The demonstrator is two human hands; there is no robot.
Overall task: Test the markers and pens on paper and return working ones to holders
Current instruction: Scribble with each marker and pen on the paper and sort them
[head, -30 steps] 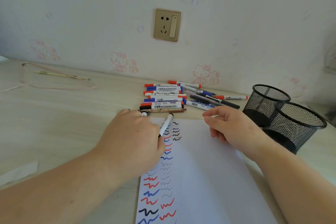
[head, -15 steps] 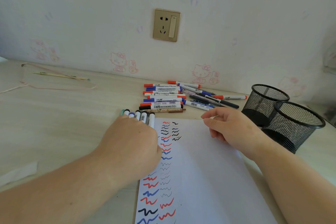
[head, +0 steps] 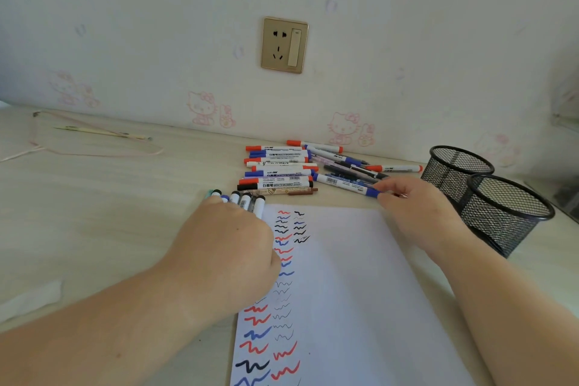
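Pinching a blue-capped white marker (head: 344, 185), the right hand (head: 416, 210) has fingers clamped, while the left hand (head: 228, 247) fingers clutch a bundle of capped markers (head: 244, 200).

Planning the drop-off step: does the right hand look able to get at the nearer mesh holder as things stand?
Probably yes. The right hand lies just beside the nearer mesh holder, whose open top looks unobstructed, though its fingers are on a blue-capped marker.

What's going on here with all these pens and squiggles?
A person is testing markers on a sheet of paper, already lined with red, blue and black squiggles. The left hand grips a bunch of markers at the paper's edge. The right hand reaches for a blue-capped marker in the pile. Both mesh holders look empty.
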